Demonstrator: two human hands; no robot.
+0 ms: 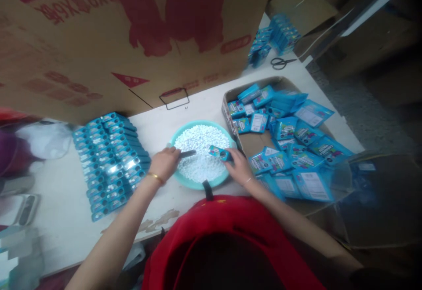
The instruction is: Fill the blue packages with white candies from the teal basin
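My left hand (165, 163), with a bangle at the wrist, is closed around a dark, narrow tool (187, 154), maybe a scoop; its far end is too blurred to tell. The tool reaches over the left side of a turquoise bowl (174, 175). Small white pellets (199, 171) fill the bowl. On its right side my right hand (238, 167) grips a small blue box (219, 152) with a dark round spot on it, held above the pellets. Part of that box is hidden by my fingers.
Rows of blue boxes (112, 162) stand at left. A cardboard tray (260, 143) with many blue packets (305, 158) lies at right. Behind rises a large carton (132, 61). Scissors (279, 63) lie at the back right, near more stacked packets (285, 33). A scale-like device (24, 208) sits far left.
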